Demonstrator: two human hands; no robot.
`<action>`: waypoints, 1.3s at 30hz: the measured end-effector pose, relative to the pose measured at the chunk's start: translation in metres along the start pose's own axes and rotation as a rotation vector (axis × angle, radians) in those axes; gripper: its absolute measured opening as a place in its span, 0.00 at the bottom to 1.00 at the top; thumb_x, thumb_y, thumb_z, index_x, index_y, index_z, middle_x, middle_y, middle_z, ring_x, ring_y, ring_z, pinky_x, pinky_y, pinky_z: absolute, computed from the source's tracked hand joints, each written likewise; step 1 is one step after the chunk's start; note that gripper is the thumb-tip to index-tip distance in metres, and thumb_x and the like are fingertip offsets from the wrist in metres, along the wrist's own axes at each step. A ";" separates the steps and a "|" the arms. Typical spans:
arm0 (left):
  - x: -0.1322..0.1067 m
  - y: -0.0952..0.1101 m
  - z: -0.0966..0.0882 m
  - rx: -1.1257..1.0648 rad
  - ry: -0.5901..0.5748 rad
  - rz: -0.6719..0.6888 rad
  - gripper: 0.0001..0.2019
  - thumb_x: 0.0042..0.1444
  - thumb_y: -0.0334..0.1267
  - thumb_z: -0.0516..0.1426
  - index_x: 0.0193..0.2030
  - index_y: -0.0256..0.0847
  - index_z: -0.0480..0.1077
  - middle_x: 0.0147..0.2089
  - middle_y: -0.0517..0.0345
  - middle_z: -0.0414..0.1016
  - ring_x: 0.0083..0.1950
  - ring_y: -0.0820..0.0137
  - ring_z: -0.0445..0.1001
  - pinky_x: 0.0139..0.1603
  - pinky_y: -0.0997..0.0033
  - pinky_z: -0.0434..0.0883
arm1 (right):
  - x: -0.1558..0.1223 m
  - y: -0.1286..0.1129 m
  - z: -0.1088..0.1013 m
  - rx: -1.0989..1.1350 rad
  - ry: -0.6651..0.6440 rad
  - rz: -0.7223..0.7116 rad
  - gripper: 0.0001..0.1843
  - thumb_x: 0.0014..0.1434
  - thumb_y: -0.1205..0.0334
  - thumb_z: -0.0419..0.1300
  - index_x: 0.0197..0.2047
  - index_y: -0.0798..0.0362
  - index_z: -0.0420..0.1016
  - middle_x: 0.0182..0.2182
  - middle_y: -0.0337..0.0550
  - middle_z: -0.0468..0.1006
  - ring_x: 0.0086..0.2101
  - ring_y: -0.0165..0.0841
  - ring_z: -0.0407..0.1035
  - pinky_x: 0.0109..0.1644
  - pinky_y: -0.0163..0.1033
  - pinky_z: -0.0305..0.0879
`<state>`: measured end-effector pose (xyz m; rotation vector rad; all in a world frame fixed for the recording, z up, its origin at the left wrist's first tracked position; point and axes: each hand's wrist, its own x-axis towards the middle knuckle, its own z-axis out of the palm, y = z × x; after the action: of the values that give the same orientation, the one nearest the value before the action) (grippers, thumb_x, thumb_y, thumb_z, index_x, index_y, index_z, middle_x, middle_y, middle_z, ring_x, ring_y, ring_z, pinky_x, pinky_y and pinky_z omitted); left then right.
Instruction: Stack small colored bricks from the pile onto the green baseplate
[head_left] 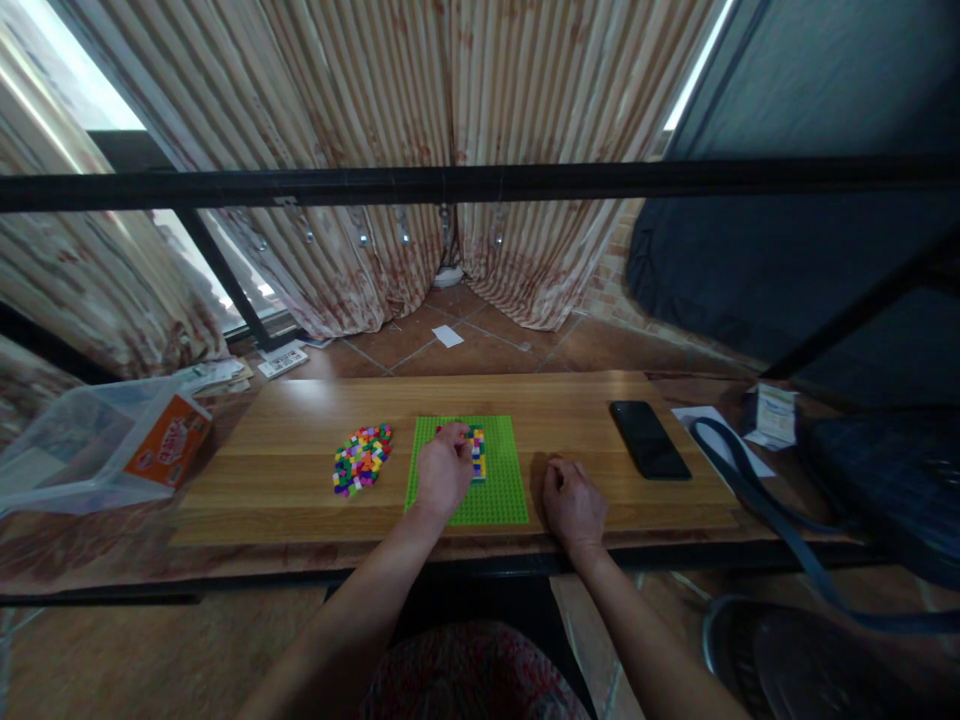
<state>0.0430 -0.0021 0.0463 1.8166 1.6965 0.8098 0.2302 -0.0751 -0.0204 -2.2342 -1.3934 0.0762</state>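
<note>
A green studded baseplate (504,500) lies on the wooden board in front of me. Coloured bricks (478,460) form a patch on its upper middle, partly covered by my left hand (445,468). The fingers of that hand are pinched together over the patch; whatever they hold is hidden or too small to make out. My right hand (574,500) rests on the board just right of the baseplate, its fingers curled into a loose fist with nothing visible in it. Left of the baseplate is a loose pile of small multicoloured bricks (362,460).
A black phone (649,440) lies on the right of the wooden board (285,415). At the left stands a clear plastic bin (82,450) with an orange packet (169,440). A blue strap (772,510) and a small carton (772,415) are at the right. A black rail (480,183) crosses ahead.
</note>
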 end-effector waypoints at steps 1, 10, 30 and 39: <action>0.000 -0.001 0.001 -0.009 0.005 0.011 0.14 0.57 0.28 0.55 0.48 0.42 0.74 0.37 0.58 0.81 0.38 0.71 0.79 0.43 0.71 0.72 | 0.000 0.000 0.000 -0.002 -0.002 0.004 0.14 0.69 0.61 0.52 0.45 0.51 0.80 0.40 0.44 0.78 0.32 0.30 0.66 0.33 0.37 0.48; -0.021 -0.024 -0.008 -0.223 0.120 0.178 0.12 0.60 0.31 0.53 0.48 0.42 0.73 0.42 0.56 0.82 0.42 0.71 0.80 0.46 0.70 0.75 | 0.000 0.001 0.000 -0.004 0.017 0.003 0.14 0.68 0.61 0.53 0.45 0.52 0.80 0.43 0.45 0.79 0.30 0.30 0.65 0.33 0.37 0.48; -0.063 -0.129 -0.086 0.331 0.299 -0.028 0.10 0.59 0.35 0.54 0.44 0.44 0.76 0.44 0.52 0.77 0.46 0.63 0.76 0.49 0.64 0.72 | -0.003 0.009 0.003 -0.023 0.061 -0.049 0.16 0.67 0.59 0.52 0.45 0.55 0.80 0.40 0.48 0.79 0.30 0.32 0.63 0.32 0.38 0.47; -0.050 -0.126 -0.072 0.508 0.280 0.079 0.11 0.63 0.37 0.53 0.43 0.45 0.77 0.48 0.51 0.79 0.48 0.59 0.75 0.51 0.60 0.68 | -0.004 0.009 0.003 -0.012 0.064 -0.062 0.16 0.67 0.59 0.52 0.44 0.55 0.80 0.39 0.47 0.78 0.29 0.31 0.62 0.32 0.38 0.47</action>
<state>-0.0978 -0.0433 0.0008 2.1935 2.1735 0.7370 0.2350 -0.0801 -0.0276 -2.1821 -1.4302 -0.0250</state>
